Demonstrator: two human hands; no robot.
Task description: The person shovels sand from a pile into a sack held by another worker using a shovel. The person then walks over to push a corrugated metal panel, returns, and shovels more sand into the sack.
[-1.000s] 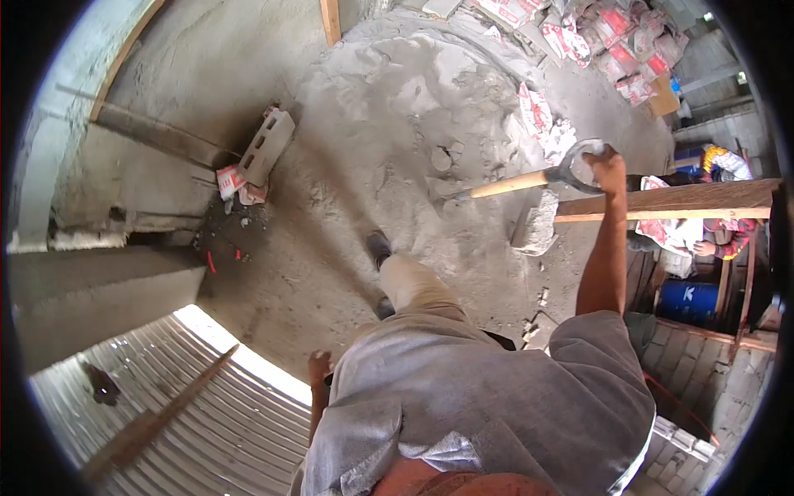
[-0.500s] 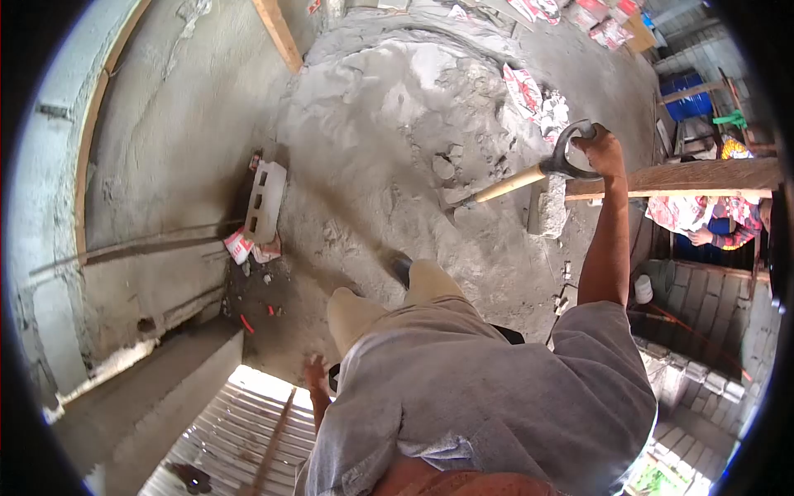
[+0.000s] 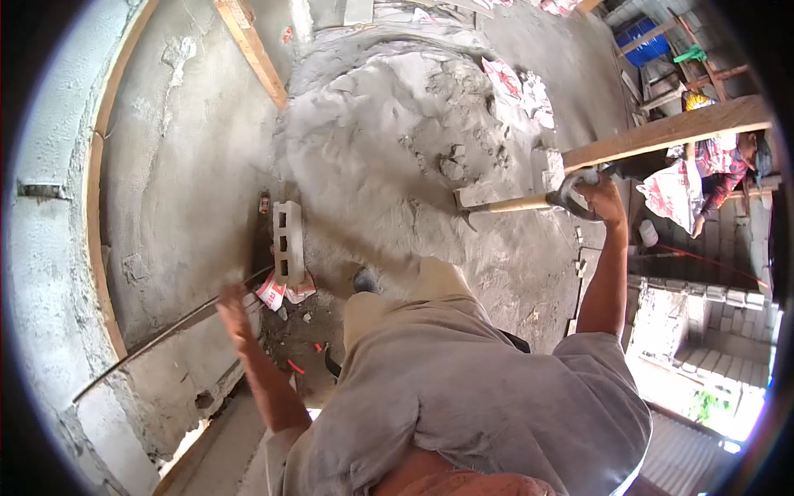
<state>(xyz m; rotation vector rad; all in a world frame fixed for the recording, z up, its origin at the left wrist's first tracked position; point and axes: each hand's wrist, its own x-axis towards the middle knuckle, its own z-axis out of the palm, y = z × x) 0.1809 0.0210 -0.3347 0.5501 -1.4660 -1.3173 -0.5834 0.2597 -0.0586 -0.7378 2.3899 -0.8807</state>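
Note:
My right hand [image 3: 602, 198] is closed around the black D-shaped grip of a shovel [image 3: 517, 204] with a wooden shaft. The shovel's lower end meets the grey sand or cement mix [image 3: 364, 116] spread over the floor; I cannot make out how much of its blade is buried. My left hand [image 3: 235, 312] is stretched out to the left, its fingers smeared by motion. It appears close to a thin dark rod [image 3: 157, 343] along the low wall; whether they touch is unclear.
A hollow concrete block [image 3: 288, 244] stands by the left wall, with a torn red-and-white bag [image 3: 273, 291] below it. A wooden beam [image 3: 670, 136] juts in from the right. Beyond it a co-worker [image 3: 728, 169] bends over a white-and-red sack [image 3: 668, 194]. A timber post [image 3: 252, 54] leans at upper left.
My left hand has swung up and out to the left from beside my leg. My right hand keeps its hold on the shovel, now lower in view. The view has shifted, and the co-worker shows more.

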